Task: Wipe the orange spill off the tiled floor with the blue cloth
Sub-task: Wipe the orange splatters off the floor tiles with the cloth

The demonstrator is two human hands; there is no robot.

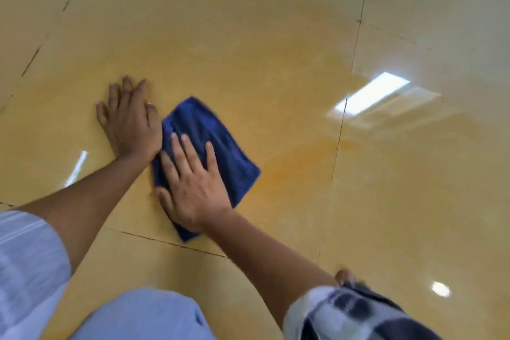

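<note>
A dark blue cloth (220,146) lies flat on the glossy beige tiled floor (248,22). My right hand (193,185) presses on the cloth's near half with straight, spread fingers. My left hand (129,121) rests flat on the bare tile just left of the cloth, fingers spread, its thumb side touching the cloth's edge. A faint orange spill (298,168) tints the tile to the right of the cloth, and a paler orange film spreads over the tile beyond the hands.
Dark grout lines (342,130) cross the floor to the right and in front of my knees. My light trouser legs (143,315) fill the bottom edge. Ceiling lights reflect off the wet-looking tile (372,94) at right.
</note>
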